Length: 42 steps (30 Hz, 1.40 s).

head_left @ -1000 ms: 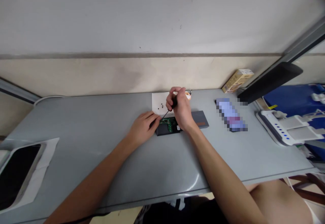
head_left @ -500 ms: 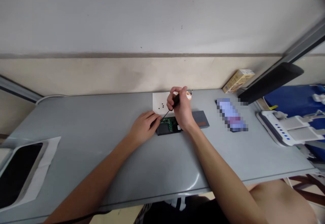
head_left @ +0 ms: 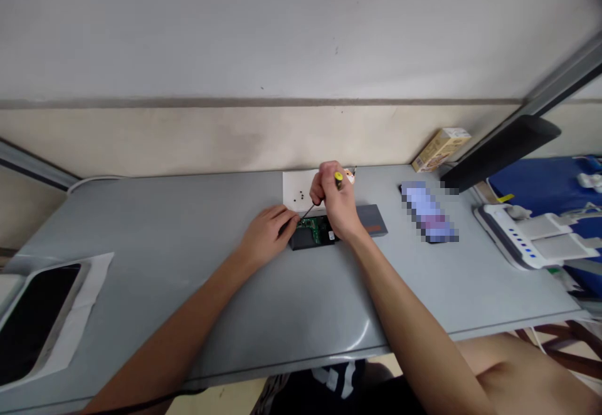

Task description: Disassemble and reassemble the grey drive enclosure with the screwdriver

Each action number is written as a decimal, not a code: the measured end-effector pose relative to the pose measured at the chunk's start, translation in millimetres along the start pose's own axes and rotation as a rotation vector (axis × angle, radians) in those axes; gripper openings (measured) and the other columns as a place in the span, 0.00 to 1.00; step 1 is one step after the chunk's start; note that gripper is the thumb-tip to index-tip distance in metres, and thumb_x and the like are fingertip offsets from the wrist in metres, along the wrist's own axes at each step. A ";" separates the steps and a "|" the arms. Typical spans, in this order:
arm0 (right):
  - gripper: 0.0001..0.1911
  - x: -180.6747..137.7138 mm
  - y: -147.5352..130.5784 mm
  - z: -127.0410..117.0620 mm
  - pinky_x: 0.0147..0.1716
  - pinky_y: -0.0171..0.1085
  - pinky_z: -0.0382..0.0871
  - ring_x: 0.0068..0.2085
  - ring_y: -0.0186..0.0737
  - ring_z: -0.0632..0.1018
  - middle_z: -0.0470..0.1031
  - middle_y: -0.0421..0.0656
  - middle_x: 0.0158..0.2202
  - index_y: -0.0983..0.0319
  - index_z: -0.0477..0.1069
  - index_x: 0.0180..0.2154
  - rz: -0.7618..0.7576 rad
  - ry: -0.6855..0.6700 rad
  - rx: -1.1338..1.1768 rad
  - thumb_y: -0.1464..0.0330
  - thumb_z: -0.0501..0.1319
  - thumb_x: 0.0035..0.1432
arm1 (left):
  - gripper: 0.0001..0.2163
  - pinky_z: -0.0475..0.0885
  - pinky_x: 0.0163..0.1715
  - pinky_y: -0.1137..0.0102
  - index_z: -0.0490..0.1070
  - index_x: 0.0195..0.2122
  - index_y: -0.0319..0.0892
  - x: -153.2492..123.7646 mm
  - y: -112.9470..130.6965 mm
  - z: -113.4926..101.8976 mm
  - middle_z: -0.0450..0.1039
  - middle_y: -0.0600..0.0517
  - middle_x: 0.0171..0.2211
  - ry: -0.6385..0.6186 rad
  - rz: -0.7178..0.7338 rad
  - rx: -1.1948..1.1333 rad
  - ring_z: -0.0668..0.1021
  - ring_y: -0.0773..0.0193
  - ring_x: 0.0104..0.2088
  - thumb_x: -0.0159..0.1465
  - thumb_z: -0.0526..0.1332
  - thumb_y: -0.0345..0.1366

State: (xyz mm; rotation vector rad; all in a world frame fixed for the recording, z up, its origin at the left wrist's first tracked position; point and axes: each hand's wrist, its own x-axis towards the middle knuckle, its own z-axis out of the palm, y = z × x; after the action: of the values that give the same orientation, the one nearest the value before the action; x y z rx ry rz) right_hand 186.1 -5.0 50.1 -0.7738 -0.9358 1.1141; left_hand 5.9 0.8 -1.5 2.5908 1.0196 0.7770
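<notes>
R hand [head_left: 336, 199] had its grip closed round a small screwdriver [head_left: 338, 180] w/ yellow top, shaft angled down twd the green circuit board [head_left: 311, 230] in a dark case [head_left: 301, 243] on the grey surface [head_left: 305, 302]. L hand [head_left: 266, 233] lay w/ fingers open on the case edge, just beside the shaft tip. White paper sheet [head_left: 292, 183] w/ small black screws [head_left: 298, 199] behind, grey cover [head_left: 374, 224] just right of case

No label or print is legible.
</notes>
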 end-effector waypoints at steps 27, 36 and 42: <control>0.22 -8.3 2.5 -9.2 0.30 0.35 0.66 0.24 0.32 0.71 0.64 0.31 0.22 0.56 0.60 0.34 -0.076 0.066 -0.213 0.46 0.60 0.62 | 0.14 0.73 0.45 0.61 0.76 0.46 0.42 0.5 0.1 -7.9 0.76 0.47 0.39 -0.085 0.070 0.071 0.77 0.58 0.41 0.75 0.50 0.37; 0.13 -19.3 -57.1 -21.5 0.40 0.41 0.70 0.37 0.38 0.77 0.75 0.40 0.37 0.52 0.72 0.49 -0.310 -0.081 -0.496 0.56 0.57 0.69 | 0.16 0.72 0.53 0.57 0.71 0.58 0.49 -3.5 8.2 -30.5 0.74 0.48 0.49 -0.244 0.025 0.010 0.77 0.54 0.49 0.72 0.58 0.45; 0.24 -38.2 -89.7 -98.9 0.47 0.47 0.71 0.47 0.50 0.80 0.73 0.46 0.60 0.52 0.75 0.55 -0.077 -0.482 -1.403 0.53 0.66 0.59 | 0.35 0.69 0.58 0.53 0.60 0.68 0.57 -10.0 8.0 -38.0 0.66 0.46 0.61 -0.383 -0.009 -0.030 0.71 0.48 0.59 0.61 0.70 0.46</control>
State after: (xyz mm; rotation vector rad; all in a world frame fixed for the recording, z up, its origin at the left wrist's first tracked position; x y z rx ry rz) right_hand 304.5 -71.5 79.6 -1.5726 -2.1867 0.4206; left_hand -17.1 -10.5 29.3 2.5671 0.8917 0.2717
